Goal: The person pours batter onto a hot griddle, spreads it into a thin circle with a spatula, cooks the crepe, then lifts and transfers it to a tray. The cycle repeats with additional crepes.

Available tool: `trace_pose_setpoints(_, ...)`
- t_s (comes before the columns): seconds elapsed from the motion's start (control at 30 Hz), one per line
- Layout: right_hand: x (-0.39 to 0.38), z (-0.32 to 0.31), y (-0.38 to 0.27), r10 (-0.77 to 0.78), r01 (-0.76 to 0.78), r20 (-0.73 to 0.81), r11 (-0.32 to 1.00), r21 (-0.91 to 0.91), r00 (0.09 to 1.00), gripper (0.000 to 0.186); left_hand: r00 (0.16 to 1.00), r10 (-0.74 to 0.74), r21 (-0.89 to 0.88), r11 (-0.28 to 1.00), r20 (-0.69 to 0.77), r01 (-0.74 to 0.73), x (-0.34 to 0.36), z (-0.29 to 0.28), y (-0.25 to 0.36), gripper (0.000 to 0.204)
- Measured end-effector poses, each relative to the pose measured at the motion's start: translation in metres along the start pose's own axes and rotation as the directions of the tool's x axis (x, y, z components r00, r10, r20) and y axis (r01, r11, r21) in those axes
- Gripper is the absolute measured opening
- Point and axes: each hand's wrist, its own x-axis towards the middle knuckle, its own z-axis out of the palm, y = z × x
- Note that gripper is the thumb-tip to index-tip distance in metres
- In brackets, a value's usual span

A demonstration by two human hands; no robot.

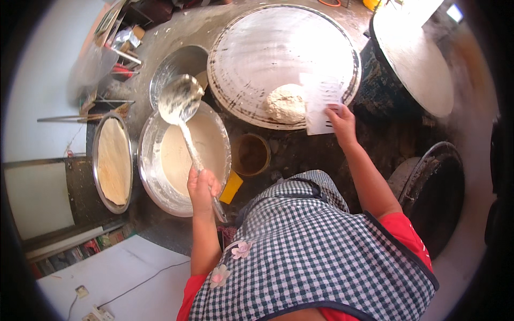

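My left hand [202, 191] is closed round the handle of a metal ladle [188, 98]. Its bowl is smeared with pale batter and sits above the far side of a steel basin [146, 174] of creamy batter [174, 160]. In my right hand [344, 125] is a flat white scraper [320, 112] with dark slots, gripped at its right edge. The scraper stands against the right side of a thick lump of batter [285, 104]. That lump rests on the near edge of a large round griddle [267, 48], whose surface has a whitish film.
Behind the basin is a metal pot [165, 64]. An oval tray with a flat tan sheet [114, 160] stands left. A small brown-filled bucket [250, 152] and something yellow [232, 187] are near me. At right are a dark drum with a pale top [415, 59] and a blackened round pan [436, 198].
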Motion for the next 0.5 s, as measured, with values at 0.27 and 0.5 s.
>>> trace_pose_setpoints(0.27, 0.011, 0.170, 0.015, 0.175, 0.084, 0.186, 0.472, -0.877, 0.967, 0.020, 0.846, -0.265, 0.663, 0.529, -0.463, 0.529, -0.028, -0.178, -0.062, 0.029)
trace_pose_setpoints(0.5, 0.061, 0.111, 0.029, 0.104, -0.114, -0.071, 0.509, -0.853, 0.992, 0.017, 0.819, -0.388, 0.875, 0.064, -0.422, 0.480, -0.023, -0.239, -0.120, 0.042)
